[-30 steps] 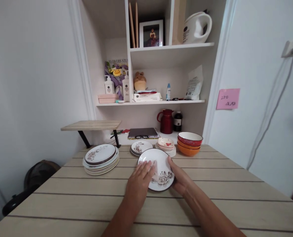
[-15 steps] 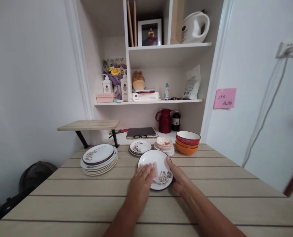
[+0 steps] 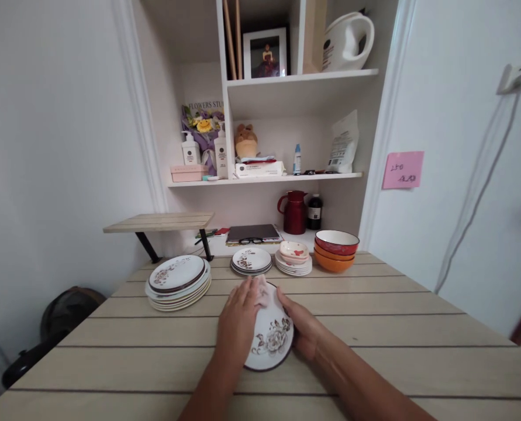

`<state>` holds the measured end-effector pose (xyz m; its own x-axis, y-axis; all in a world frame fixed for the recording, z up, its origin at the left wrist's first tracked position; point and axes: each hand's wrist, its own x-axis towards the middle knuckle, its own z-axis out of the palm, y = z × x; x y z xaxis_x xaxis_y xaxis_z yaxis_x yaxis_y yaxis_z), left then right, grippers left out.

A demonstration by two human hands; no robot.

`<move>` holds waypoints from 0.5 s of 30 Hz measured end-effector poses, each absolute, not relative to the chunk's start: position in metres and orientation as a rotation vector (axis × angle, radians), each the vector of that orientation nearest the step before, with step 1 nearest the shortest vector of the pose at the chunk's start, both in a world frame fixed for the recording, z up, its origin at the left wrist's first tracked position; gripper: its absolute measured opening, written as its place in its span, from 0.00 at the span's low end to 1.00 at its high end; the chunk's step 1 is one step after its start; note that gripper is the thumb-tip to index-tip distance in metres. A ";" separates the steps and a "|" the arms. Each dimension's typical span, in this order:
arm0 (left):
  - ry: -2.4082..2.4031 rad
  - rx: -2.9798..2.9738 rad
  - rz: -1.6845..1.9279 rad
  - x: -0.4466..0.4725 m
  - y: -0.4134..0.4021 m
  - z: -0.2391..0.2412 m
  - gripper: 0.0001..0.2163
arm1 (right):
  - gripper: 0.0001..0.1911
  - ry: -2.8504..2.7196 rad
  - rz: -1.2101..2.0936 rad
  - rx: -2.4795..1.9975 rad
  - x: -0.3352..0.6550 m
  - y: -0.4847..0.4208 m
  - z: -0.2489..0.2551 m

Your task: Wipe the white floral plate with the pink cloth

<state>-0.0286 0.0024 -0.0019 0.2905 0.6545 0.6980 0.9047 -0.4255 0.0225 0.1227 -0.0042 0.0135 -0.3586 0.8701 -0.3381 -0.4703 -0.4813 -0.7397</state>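
A white plate (image 3: 271,342) with a dark rim and a brown flower print is tilted up over the table in front of me. My right hand (image 3: 303,326) grips its right edge, thumb on the face and fingers behind it. Against the plate's upper left part, my left hand (image 3: 239,313) presses a pale pink cloth (image 3: 261,290), which sticks out beyond the fingertips. The left forearm and hand hide the plate's left side.
On the slatted table (image 3: 374,333) stand a tall plate stack (image 3: 179,283) at left, small flowered plates (image 3: 251,260), small dishes (image 3: 294,260) and nested bowls (image 3: 335,251). A raised wooden shelf (image 3: 159,221) is back left. Behind, a red jug (image 3: 294,211) stands below the shelves.
The plate has come nearer to me and slightly left, tilting more. The left hand with the cloth has slid up to the plate's top edge. The right hand keeps its grip.
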 end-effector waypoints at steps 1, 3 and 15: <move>-1.435 -2.151 -0.916 -0.031 0.003 -0.003 0.26 | 0.27 -0.659 1.931 -0.931 0.123 -0.004 0.014; -1.465 -2.136 -0.912 -0.034 0.004 -0.005 0.24 | 0.27 -0.589 1.902 -0.955 0.125 -0.001 0.015; -1.329 -2.583 -0.830 -0.019 -0.008 -0.009 0.26 | 0.23 -0.445 1.828 -0.793 0.135 0.013 0.009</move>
